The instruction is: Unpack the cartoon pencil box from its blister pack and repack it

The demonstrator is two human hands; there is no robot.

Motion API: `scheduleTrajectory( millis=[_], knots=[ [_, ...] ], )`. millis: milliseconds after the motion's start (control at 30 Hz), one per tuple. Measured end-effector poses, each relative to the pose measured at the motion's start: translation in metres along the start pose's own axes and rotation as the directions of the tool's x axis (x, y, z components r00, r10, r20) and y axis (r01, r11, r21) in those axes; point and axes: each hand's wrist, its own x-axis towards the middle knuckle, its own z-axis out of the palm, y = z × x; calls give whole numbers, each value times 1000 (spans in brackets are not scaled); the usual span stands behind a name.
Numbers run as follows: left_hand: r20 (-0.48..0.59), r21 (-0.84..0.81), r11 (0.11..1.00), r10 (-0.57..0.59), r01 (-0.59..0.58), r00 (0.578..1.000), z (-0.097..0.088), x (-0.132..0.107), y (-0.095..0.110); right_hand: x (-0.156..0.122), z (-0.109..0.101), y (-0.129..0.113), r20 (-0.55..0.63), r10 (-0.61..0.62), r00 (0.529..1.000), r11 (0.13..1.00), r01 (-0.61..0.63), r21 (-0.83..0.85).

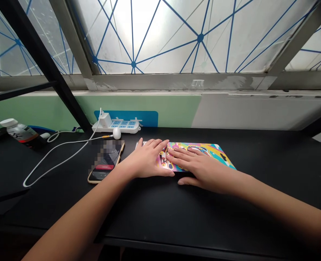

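Note:
A flat, brightly printed rectangular item [217, 151], pink, yellow and teal, lies on the black desk. Whether it is a box or a booklet I cannot tell. My left hand [151, 159] rests over its left end, fingers stretched out and thumb pointing right along the near edge. My right hand [201, 168] lies flat across its middle, fingers pointing left and thumb on the near side. Both hands cover much of the print. Just left of my left hand is a phone [106, 163] in a light-edged case, its screen partly blurred out.
Behind the phone stands a white power strip [126, 126] with a plug in it. A white cable [54, 148] loops across the black desk [160, 214]. At the left a white-capped bottle [21, 132] leans beside a black metal post [48, 65]. The wall and window close off the back.

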Motion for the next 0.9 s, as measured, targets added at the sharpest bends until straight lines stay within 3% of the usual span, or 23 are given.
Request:
scheduleTrajectory(
  millis=[167, 333, 433, 533, 700, 800, 900],
  knots=[
    [59, 22, 1000, -21, 19, 998, -1, 1, 2, -50, -3, 24, 32, 125, 992, 992, -125, 20],
    [43, 40, 999, -2, 0, 999, 2, 2, 2, -105, -2, 47, -79, 241, 967, 970, -243, -13],
    [38, 67, 998, 12, -14, 999, 0, 2, 4, -115, -3, 48, -159, 257, 953, 959, -272, -79],
    [16, 83, 995, 57, -58, 998, -3, 1, 12, -100, -1, 33, -201, 255, 946, 945, -288, -155],
    [2, 74, 993, 93, -92, 996, 6, 1, 28, -41, 17, 6, -189, 205, 960, 954, -239, -179],
    [48, 124, 991, 40, -46, 998, 12, 4, 22, -12, 26, 7, -242, 195, 951, 953, -241, -181],
    [77, 105, 994, 14, -22, 997, 10, 5, 7, -2, 29, 15, -255, 147, 956, 963, -197, -184]
  ],
)
